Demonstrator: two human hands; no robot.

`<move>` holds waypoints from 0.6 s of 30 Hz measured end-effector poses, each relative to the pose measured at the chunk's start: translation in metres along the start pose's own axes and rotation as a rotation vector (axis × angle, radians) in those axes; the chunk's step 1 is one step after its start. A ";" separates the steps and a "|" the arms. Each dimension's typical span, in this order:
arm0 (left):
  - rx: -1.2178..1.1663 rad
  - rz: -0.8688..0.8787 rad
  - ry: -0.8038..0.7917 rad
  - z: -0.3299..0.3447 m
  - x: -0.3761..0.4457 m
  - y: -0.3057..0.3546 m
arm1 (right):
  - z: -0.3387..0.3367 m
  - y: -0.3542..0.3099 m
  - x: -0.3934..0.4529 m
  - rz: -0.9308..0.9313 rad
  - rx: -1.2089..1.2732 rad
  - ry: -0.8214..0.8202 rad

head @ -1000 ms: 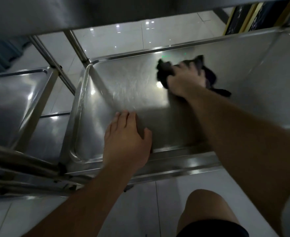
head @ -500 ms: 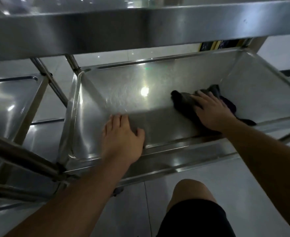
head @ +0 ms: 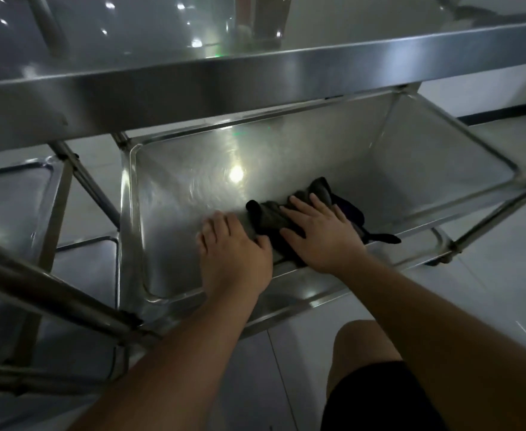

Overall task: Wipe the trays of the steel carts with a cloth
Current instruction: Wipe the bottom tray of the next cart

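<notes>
The lower steel tray of the cart fills the middle of the head view. A dark crumpled cloth lies on its floor near the front edge. My right hand presses flat on the cloth with straight fingers. My left hand rests flat on the tray floor just left of the cloth, its thumb close to the cloth's edge. Part of the cloth is hidden under my right palm.
The cart's upper tray overhangs the far half of the lower one. A second steel cart stands at the left with slanted frame tubes in front. My knee is below the tray's front rim, over a pale tiled floor.
My right hand has dragged the cloth from the far side of the tray to the near edge and leftward, close to my left hand. The view has tilted up, showing more of the upper tray.
</notes>
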State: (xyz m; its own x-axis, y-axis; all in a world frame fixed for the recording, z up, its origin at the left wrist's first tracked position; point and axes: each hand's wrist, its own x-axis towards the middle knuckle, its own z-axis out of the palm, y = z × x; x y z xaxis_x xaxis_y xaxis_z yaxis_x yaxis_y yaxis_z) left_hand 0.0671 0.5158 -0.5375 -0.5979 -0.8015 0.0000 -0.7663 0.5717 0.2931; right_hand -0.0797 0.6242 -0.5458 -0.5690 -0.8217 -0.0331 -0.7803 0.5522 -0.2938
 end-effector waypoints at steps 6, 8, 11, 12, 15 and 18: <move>-0.028 0.008 -0.030 0.001 0.002 -0.005 | 0.000 -0.003 0.001 0.023 -0.022 -0.002; -0.040 0.011 -0.026 0.001 0.002 -0.005 | -0.002 -0.004 0.000 0.038 -0.025 0.000; -0.048 0.001 -0.034 0.004 0.004 -0.005 | -0.004 -0.004 0.000 0.035 -0.019 -0.022; -0.051 -0.002 -0.035 0.004 0.004 -0.005 | -0.005 -0.004 -0.001 0.032 -0.016 -0.027; -0.060 -0.011 -0.019 0.004 0.002 -0.003 | -0.008 -0.004 -0.005 0.012 -0.011 -0.033; -0.047 -0.013 0.011 0.008 0.003 -0.004 | -0.007 -0.002 -0.010 -0.044 -0.006 0.002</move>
State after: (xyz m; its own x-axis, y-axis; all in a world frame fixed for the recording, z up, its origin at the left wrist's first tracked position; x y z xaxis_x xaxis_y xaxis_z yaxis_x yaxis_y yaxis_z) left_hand 0.0667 0.5126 -0.5462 -0.5851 -0.8109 0.0066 -0.7620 0.5526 0.3377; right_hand -0.0744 0.6324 -0.5385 -0.5346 -0.8449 -0.0183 -0.8061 0.5163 -0.2892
